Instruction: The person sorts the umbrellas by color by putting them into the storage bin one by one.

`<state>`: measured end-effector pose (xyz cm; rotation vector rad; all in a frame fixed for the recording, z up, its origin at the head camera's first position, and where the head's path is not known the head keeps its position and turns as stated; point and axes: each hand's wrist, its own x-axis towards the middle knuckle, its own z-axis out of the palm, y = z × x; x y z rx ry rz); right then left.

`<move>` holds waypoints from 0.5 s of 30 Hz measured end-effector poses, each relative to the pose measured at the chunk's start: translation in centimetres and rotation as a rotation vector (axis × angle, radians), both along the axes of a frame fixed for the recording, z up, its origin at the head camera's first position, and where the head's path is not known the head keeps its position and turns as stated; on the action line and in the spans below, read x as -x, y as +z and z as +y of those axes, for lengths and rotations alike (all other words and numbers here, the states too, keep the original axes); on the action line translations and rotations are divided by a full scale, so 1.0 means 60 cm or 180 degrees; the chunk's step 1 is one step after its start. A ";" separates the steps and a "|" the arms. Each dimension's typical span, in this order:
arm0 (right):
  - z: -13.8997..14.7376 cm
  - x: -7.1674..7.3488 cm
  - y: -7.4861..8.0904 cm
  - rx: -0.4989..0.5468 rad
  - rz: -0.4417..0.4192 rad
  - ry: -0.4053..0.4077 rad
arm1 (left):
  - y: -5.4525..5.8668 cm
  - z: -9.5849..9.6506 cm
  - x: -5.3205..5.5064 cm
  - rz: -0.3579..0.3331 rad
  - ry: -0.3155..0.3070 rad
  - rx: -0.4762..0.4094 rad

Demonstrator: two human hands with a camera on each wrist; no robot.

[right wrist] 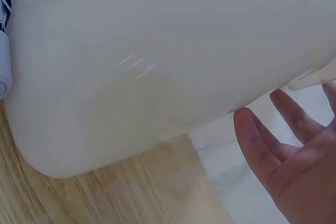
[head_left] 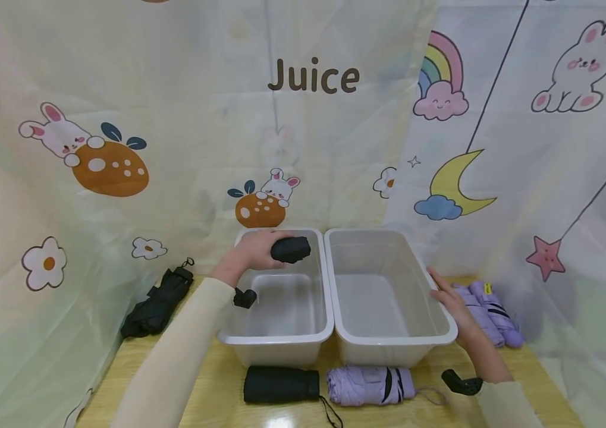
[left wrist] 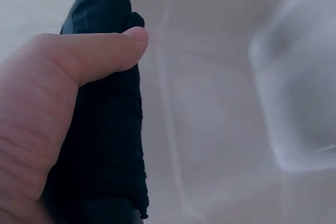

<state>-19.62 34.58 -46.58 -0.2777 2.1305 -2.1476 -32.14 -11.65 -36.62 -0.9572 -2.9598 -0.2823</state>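
My left hand (head_left: 257, 248) grips a black folded umbrella (head_left: 291, 249) over the left white bin (head_left: 281, 340). In the left wrist view, the thumb (left wrist: 105, 53) lies across the umbrella's dark fabric, while the other fingers are hidden behind it. At the outer side of the right white bin (head_left: 396, 341) is my right hand (head_left: 457, 312). Its fingers are extended, with fingertips right at the bin's edge in the right wrist view, and nothing is held there. Both bins stand side by side, and no objects show inside them.
In front of the bins lie another black folded umbrella (head_left: 281, 385) and a lilac folded umbrella (head_left: 363, 385). A further black umbrella (head_left: 158, 303) is at the table's left. Lilac umbrellas (head_left: 495, 312) rest at the right. A printed curtain (head_left: 190, 148) hangs behind the wooden table (head_left: 217, 398).
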 end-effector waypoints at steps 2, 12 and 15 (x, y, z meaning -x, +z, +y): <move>-0.001 -0.002 -0.003 0.0032 0.0013 0.0016 | -0.017 0.003 0.008 0.0021 -0.0091 0.0048; 0.001 0.002 -0.010 0.0185 0.0123 0.0136 | -0.077 0.021 0.039 -0.0169 0.0105 0.0202; 0.003 0.001 -0.008 0.0199 0.0091 0.0153 | -0.097 0.027 0.048 -0.0222 0.0126 0.0194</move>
